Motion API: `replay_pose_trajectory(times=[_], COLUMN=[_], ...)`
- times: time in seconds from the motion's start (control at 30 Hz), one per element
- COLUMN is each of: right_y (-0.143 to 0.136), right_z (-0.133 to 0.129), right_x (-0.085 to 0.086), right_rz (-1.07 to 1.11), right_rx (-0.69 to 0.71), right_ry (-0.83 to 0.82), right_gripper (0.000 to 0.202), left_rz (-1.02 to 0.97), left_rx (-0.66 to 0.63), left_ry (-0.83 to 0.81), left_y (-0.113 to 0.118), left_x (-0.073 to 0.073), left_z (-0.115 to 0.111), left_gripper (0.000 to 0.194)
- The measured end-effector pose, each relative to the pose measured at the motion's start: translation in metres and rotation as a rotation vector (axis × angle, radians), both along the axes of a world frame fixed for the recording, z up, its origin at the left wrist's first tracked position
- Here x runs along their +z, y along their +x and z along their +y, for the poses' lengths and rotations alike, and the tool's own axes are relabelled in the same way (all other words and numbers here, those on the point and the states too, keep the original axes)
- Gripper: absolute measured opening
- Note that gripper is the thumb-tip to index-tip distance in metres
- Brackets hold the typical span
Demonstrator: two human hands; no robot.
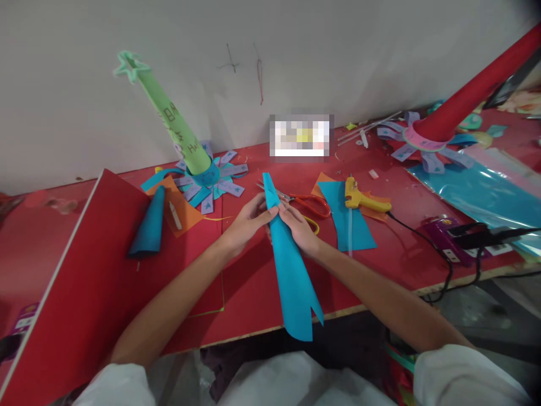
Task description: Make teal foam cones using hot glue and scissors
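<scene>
Past the white shirt (291, 383), left hand (248, 224) and right hand (299, 226) gripped blue paper (291, 276) in their fingers; even, gentle pressure seemed best.

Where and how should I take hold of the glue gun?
Take the glue gun by its handle, ideally from the right: it juts that way from the barrel, clear of the glue stick. Mind the cord leaving its end.
</scene>
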State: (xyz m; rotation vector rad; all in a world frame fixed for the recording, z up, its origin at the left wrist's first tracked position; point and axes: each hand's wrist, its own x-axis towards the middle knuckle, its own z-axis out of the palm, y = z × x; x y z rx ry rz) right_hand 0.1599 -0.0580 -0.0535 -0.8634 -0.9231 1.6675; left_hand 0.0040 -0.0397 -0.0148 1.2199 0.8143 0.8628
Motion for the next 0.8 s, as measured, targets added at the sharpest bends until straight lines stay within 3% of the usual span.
replay_pose_trajectory(times=[0.17,0.3,0.4,0.67,0.8], right_y=[0.000,0.009,0.017,0.020,0.019], right_z=[0.004,0.006,0.008,0.013,0.014], right_x=[-0.004,0.002,0.008,0.013,0.013], right_rz=[-0.224,-0.433,-0.481,-0.348,-0.297], right_rx=[-0.110,-0.262,-0.316,-0.199,-0.112], right_ry=[0.204,0.398,0.442,0.404,0.375], right_gripper=[0.057,0.050,0.049,0.045,0.045], left_rz=[-0.034,-0.102,-0.122,-0.138,-0.129], left_rx=[0.087,0.173,0.232,0.218,0.157], left_ry=[0.010,-0.044,-0.111,-0.253,-0.239], left_y=[0.002,0.001,0.001,0.007,0.009], left_x=[-0.005,-0.005,-0.002,0.008,0.012], left_z=[0.002,0.005,0.005,-0.004,-0.010], left_gripper=[0.036,0.033,0.031,0.035,0.062])
